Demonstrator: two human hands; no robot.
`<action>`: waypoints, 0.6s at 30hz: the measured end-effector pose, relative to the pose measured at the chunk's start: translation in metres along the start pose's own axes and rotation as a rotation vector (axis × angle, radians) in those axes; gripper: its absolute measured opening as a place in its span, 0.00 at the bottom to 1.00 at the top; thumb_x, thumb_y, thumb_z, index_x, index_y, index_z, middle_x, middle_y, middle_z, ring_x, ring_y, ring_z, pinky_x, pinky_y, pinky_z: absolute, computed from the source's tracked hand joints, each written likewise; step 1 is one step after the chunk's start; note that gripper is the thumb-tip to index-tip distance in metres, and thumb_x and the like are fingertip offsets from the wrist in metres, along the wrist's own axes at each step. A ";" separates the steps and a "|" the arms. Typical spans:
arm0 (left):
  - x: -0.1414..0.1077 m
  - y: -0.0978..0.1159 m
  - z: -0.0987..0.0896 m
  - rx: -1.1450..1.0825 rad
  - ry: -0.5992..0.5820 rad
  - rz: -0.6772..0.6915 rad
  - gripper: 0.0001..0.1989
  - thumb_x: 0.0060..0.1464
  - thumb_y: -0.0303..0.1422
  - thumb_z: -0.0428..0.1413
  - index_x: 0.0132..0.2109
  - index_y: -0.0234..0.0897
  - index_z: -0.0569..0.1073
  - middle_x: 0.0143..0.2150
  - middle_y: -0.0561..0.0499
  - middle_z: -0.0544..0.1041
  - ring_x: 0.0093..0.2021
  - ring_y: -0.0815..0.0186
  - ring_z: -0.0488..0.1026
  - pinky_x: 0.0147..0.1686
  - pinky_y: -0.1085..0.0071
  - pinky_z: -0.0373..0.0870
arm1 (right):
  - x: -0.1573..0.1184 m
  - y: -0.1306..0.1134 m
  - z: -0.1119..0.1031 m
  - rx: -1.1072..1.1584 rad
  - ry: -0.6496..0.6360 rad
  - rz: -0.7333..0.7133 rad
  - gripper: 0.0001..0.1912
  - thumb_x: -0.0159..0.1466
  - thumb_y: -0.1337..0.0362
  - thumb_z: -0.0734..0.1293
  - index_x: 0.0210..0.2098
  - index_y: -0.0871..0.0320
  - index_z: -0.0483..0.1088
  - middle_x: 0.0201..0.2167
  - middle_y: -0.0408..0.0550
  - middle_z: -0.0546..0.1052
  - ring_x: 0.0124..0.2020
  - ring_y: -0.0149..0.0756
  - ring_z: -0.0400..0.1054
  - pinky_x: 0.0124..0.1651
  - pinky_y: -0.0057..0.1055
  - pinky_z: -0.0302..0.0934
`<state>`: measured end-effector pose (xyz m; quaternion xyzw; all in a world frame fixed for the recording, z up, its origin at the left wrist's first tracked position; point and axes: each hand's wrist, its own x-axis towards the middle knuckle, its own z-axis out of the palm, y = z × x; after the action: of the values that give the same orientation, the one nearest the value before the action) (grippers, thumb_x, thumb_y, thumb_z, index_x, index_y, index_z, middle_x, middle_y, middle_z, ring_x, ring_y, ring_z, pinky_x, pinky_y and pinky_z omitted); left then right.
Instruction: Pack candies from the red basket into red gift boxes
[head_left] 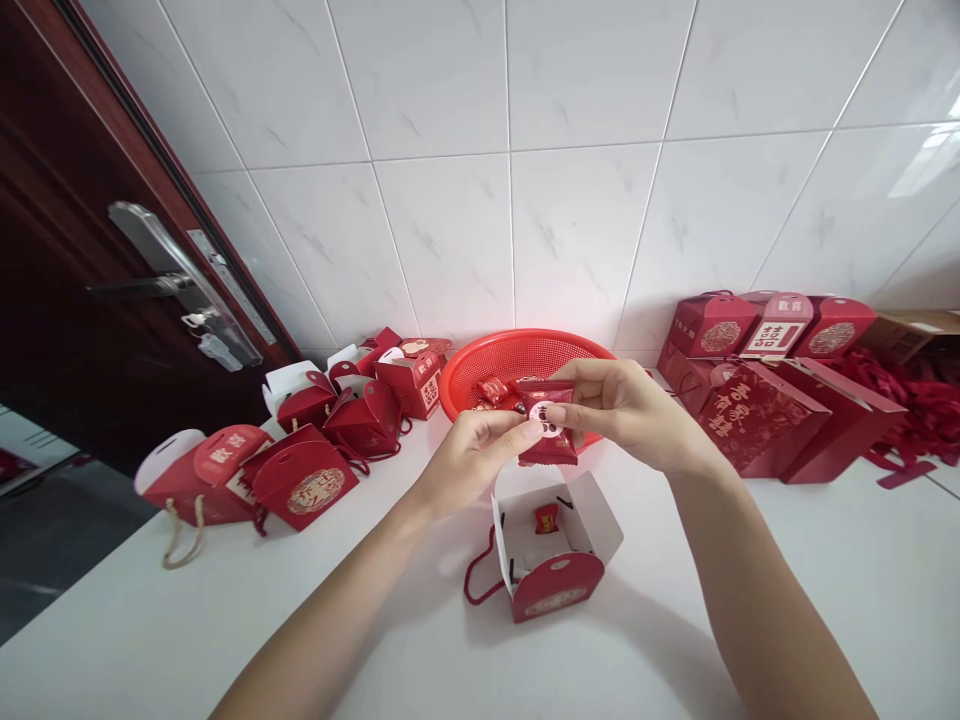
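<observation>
Between my two hands is a red candy packet (553,447) with a pale round printed patch, held upright above the table. My left hand (480,445) pinches its left side with the thumb on the front. On its right side, the thumb and fingers of my right hand (626,410) grip it too. Below them stands a red gift box (559,585) with its flaps raised and a dark red rope handle hanging at its left. Inside it lies a small red-and-yellow wrapped candy (547,518). Behind the packet, a red plastic basket (525,345) holds several red wrapped sweets (493,389).
Several red gift boxes (304,490) stand on the white table (360,620) at left. More boxes (776,325) and red paper bags (761,415) are stacked at right, beside red ribbons (911,415). A tiled wall (442,230) rises behind, and a dark door (67,230) is at left.
</observation>
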<state>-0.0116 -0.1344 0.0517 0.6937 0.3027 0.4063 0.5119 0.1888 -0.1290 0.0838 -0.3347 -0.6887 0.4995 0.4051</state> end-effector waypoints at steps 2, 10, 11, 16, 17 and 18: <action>0.001 0.000 0.001 0.000 -0.008 -0.003 0.14 0.62 0.41 0.57 0.37 0.35 0.81 0.34 0.50 0.79 0.41 0.64 0.75 0.45 0.69 0.71 | 0.000 0.000 0.001 0.000 -0.008 -0.005 0.19 0.58 0.52 0.75 0.41 0.60 0.77 0.33 0.50 0.81 0.34 0.39 0.77 0.34 0.33 0.71; 0.001 -0.003 0.001 0.067 0.001 -0.021 0.15 0.62 0.41 0.58 0.40 0.34 0.81 0.35 0.49 0.80 0.37 0.64 0.75 0.39 0.70 0.70 | -0.002 0.001 0.000 -0.051 -0.023 0.015 0.18 0.61 0.53 0.74 0.43 0.60 0.75 0.32 0.50 0.81 0.33 0.39 0.77 0.34 0.33 0.72; 0.000 -0.002 0.000 0.079 -0.002 -0.015 0.14 0.62 0.41 0.58 0.41 0.34 0.82 0.36 0.49 0.80 0.37 0.64 0.75 0.38 0.70 0.70 | -0.002 0.001 -0.001 -0.064 -0.032 0.023 0.18 0.61 0.54 0.73 0.43 0.60 0.75 0.32 0.50 0.81 0.33 0.39 0.77 0.34 0.33 0.71; -0.001 -0.001 -0.001 0.165 0.000 -0.018 0.11 0.60 0.38 0.60 0.39 0.35 0.82 0.36 0.51 0.81 0.38 0.65 0.75 0.39 0.72 0.70 | -0.003 0.002 -0.003 -0.104 -0.083 -0.003 0.12 0.64 0.56 0.71 0.39 0.59 0.75 0.34 0.48 0.80 0.35 0.36 0.75 0.36 0.31 0.69; -0.001 -0.001 0.000 0.185 0.008 -0.022 0.10 0.59 0.38 0.61 0.39 0.35 0.82 0.36 0.51 0.81 0.37 0.65 0.75 0.38 0.72 0.70 | -0.003 0.002 -0.003 -0.109 -0.074 -0.012 0.11 0.64 0.56 0.71 0.37 0.59 0.75 0.33 0.48 0.80 0.34 0.36 0.75 0.35 0.30 0.68; -0.001 -0.002 0.000 0.201 0.018 -0.023 0.10 0.59 0.38 0.61 0.38 0.35 0.82 0.35 0.51 0.81 0.37 0.66 0.75 0.38 0.72 0.70 | -0.002 0.002 -0.003 -0.111 -0.062 -0.016 0.12 0.64 0.56 0.71 0.35 0.60 0.75 0.31 0.47 0.79 0.33 0.35 0.74 0.34 0.30 0.67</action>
<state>-0.0116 -0.1347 0.0498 0.7343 0.3544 0.3742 0.4418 0.1926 -0.1288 0.0820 -0.3354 -0.7303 0.4674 0.3684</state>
